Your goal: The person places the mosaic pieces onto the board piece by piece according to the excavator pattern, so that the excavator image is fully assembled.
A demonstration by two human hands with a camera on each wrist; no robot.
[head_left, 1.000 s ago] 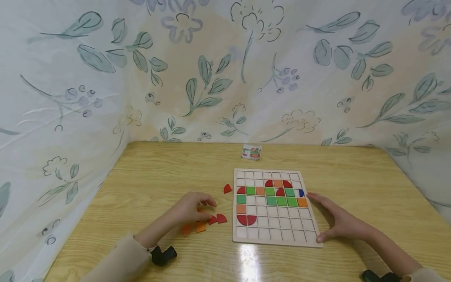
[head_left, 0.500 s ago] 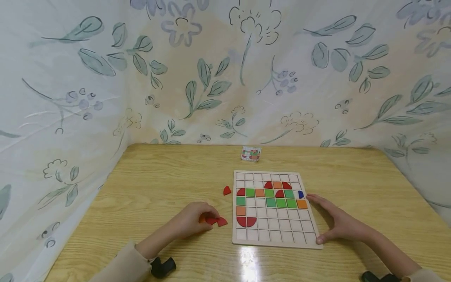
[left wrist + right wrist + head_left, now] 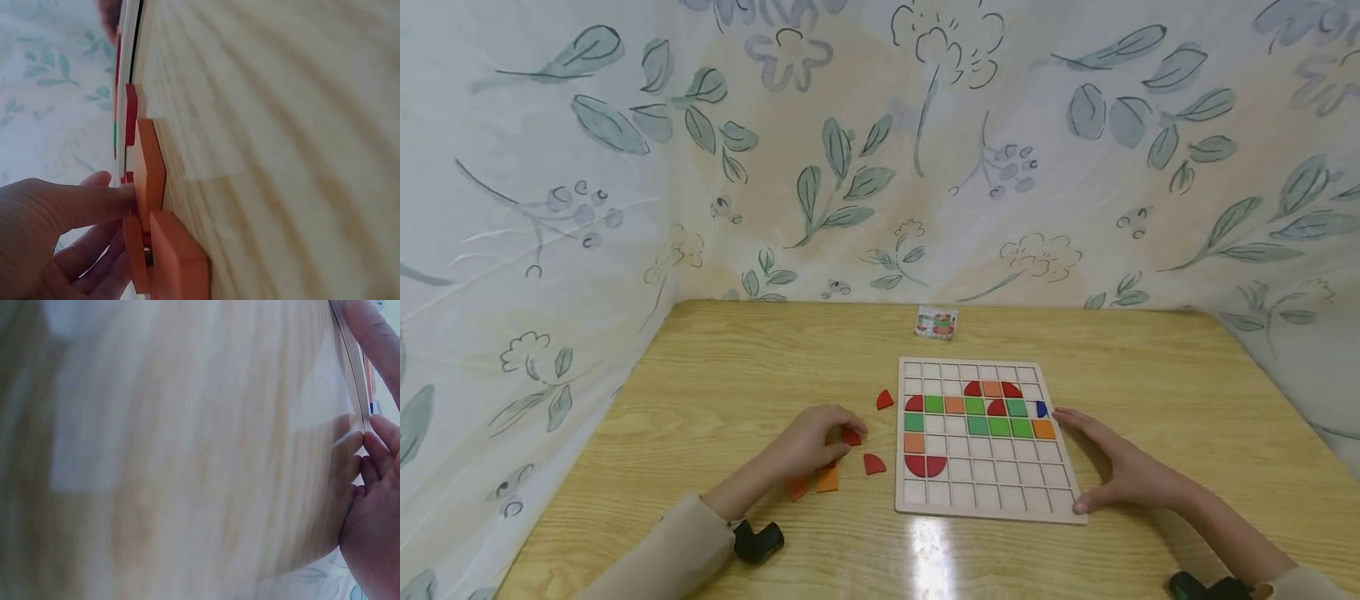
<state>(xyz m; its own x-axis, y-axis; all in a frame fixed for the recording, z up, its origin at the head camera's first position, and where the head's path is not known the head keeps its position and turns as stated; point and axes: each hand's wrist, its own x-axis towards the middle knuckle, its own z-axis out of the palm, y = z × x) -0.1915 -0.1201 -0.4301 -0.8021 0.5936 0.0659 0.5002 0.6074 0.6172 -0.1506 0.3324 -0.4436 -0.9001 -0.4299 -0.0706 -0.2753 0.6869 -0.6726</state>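
Beside the left edge of the board (image 3: 988, 492), the left hand (image 3: 816, 437) pinches a red piece (image 3: 852, 437) between thumb and fingers, low above the table (image 3: 760, 358). Just below that hand lie orange squares (image 3: 827, 478), partly covered by it; the left wrist view shows them close together near the thumb. A bit of red shows under the fingers, its shape hidden. Between the hand and the board lies one red quarter (image 3: 875, 463), and a second red quarter (image 3: 884, 400) sits farther back, near the board's edge.

The right hand (image 3: 1123, 475) is spread in a loose, uncurled way at the board's right side: the thumb touches the near corner, the fingertips the edge beside a blue piece (image 3: 1041, 409).

The board lies flat, its grid partly filled. Red, orange and green tiles (image 3: 933, 405) make a row across it, with more just behind and in front, and a column runs down the left side to two red quarters set side by side. Behind the board is a small card (image 3: 936, 322) with a coloured pattern. Flowered cloth (image 3: 850, 150) hangs beyond the table.
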